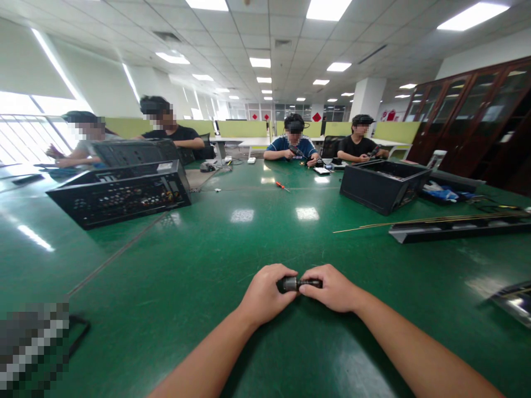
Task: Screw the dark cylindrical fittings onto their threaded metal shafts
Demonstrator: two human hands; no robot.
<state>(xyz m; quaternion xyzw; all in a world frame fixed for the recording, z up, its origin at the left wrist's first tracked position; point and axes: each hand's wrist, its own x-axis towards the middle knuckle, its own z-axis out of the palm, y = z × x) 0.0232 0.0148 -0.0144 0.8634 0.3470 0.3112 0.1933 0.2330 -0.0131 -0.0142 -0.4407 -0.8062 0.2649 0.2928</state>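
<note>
Head view: one dark, silver-banded cylindrical tool (291, 284), at the near side of the glossy green tabletop (207, 254). Left hand (264, 293) curls round its thicker end; right hand (331, 288) pinches its slim end. Beyond: one red-handled screwdriver (280, 185).

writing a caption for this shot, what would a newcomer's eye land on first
Probably the left hand and right hand, low in the centre, holding a small dark cylindrical object between them. Next, the black metal case at left and the black box at right, on the glossy green table. A small orange-handled screwdriver lies between those two.
</note>
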